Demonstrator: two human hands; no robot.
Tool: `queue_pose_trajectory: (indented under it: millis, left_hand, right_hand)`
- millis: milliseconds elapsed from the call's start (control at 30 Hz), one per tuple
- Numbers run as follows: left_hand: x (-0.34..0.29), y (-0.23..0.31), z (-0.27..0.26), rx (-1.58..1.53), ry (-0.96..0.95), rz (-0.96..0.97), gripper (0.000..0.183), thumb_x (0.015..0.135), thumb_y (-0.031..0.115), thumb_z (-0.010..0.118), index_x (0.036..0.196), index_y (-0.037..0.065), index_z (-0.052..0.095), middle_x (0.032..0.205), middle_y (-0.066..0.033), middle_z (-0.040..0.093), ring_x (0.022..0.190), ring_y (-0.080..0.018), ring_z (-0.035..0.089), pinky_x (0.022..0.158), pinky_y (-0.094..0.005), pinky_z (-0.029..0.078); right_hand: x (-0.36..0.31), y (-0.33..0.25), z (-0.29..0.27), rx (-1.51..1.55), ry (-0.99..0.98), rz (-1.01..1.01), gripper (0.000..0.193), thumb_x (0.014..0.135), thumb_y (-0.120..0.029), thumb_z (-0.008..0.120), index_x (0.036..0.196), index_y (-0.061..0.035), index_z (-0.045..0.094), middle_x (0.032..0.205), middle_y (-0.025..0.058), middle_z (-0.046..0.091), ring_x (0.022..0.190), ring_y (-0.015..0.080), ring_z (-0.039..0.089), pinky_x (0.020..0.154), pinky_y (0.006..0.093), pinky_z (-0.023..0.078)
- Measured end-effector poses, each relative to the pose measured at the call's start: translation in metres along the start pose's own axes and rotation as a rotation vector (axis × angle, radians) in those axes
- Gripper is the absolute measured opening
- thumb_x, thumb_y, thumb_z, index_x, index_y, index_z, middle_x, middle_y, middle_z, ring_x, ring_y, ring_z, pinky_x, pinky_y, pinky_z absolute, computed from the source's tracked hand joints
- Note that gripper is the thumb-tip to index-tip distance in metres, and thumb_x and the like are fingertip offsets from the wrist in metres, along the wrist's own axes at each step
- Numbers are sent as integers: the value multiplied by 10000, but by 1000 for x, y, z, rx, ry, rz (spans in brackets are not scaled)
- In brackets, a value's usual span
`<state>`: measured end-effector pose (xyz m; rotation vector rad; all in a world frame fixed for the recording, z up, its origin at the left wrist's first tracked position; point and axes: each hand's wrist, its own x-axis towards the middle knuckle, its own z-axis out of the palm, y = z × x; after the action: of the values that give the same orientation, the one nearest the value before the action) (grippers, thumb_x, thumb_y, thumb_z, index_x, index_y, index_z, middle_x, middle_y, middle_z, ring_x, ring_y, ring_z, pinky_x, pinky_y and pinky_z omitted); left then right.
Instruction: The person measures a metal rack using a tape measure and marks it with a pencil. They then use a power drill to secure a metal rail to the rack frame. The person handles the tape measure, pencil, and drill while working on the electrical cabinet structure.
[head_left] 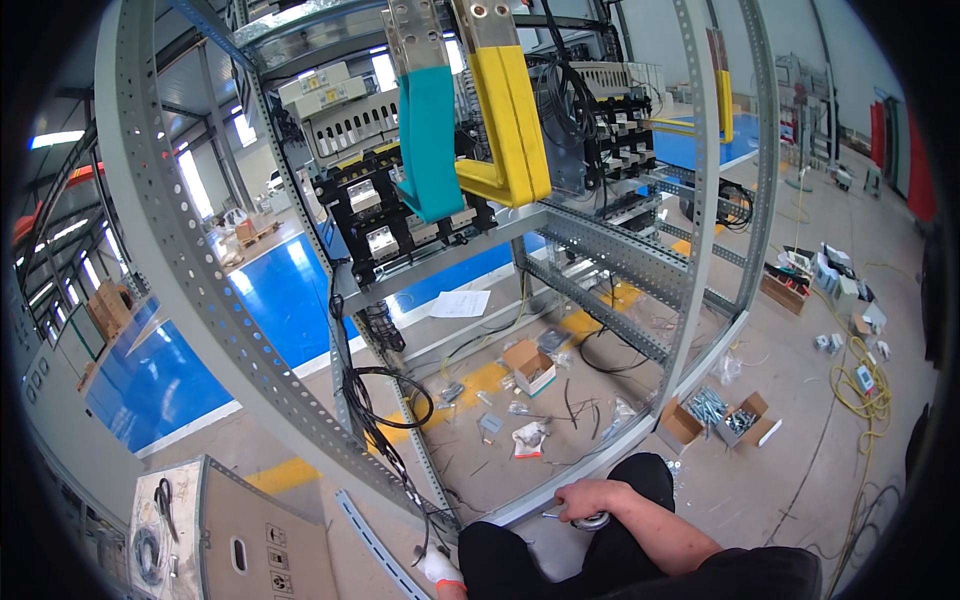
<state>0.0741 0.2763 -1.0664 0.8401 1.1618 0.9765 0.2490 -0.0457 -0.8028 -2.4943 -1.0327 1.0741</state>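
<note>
My left hand (pixel 438 566), in a white glove with an orange cuff, is low beside the foot of the grey steel cabinet frame (pixel 222 270). Its fingers look curled by a small dark end, too small to name. Black cables (pixel 390 460) hang down the post just above it. My bare right hand (pixel 590 499) is closed over my right knee. A small metal tip pokes out at its left, and a round silvery thing (pixel 592 521) shows under the palm; its kind is unclear. Above, a teal-sleeved busbar (pixel 428 140) and a yellow-sleeved busbar (pixel 510 115) hang in the frame.
Inside the frame's base lie an open carton (pixel 528 368), a paper sheet (pixel 460 304) and scattered scraps. Boxes of bolts (pixel 708 406) stand outside to the right. A yellow cable (pixel 862 395) coils farther right. A wooden crate (pixel 265 530) stands at lower left, near a slotted strip (pixel 375 545).
</note>
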Motion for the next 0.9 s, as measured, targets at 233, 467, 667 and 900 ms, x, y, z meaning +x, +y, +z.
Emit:
queue_pose_trajectory:
  millis: [233, 467, 667, 900]
  left_hand:
    - [1, 19, -58, 882, 43, 358, 383, 1005, 312, 523, 1133, -29, 641, 895, -122, 660, 750, -248, 575, 661, -417, 511]
    - [22, 29, -97, 890, 293, 306, 311, 918, 252, 598, 1005, -18, 726, 891, -202, 722, 852, -330, 686, 747, -436, 533]
    - [12, 21, -131, 1087, 102, 407, 388, 920, 359, 569, 924, 4, 724, 848, -200, 720, 815, -366, 692, 714, -461, 519]
    - [-30, 21, -149, 1274, 95, 337, 398, 920, 372, 541, 877, 21, 723, 828, -182, 719, 798, -367, 691, 685, -466, 511]
  right_hand:
    - [-21, -7, -14, 28, -24, 45, 583, 834, -409, 656, 1298, -57, 619, 1194, 190, 690, 1115, 352, 651, 950, 433, 507]
    - [1, 9, 3, 8, 19, -45, 535, 838, -425, 654, 1223, -54, 665, 1184, 185, 697, 1121, 355, 657, 931, 461, 523]
    - [-4, 66, 19, 49, 47, -30, 541, 833, -460, 657, 1194, -58, 681, 1163, 176, 705, 1094, 336, 668, 913, 436, 527]
    - [4, 139, 8, 126, -27, 23, 454, 839, -443, 648, 1104, -83, 724, 1027, 108, 734, 946, 231, 684, 830, 383, 522]
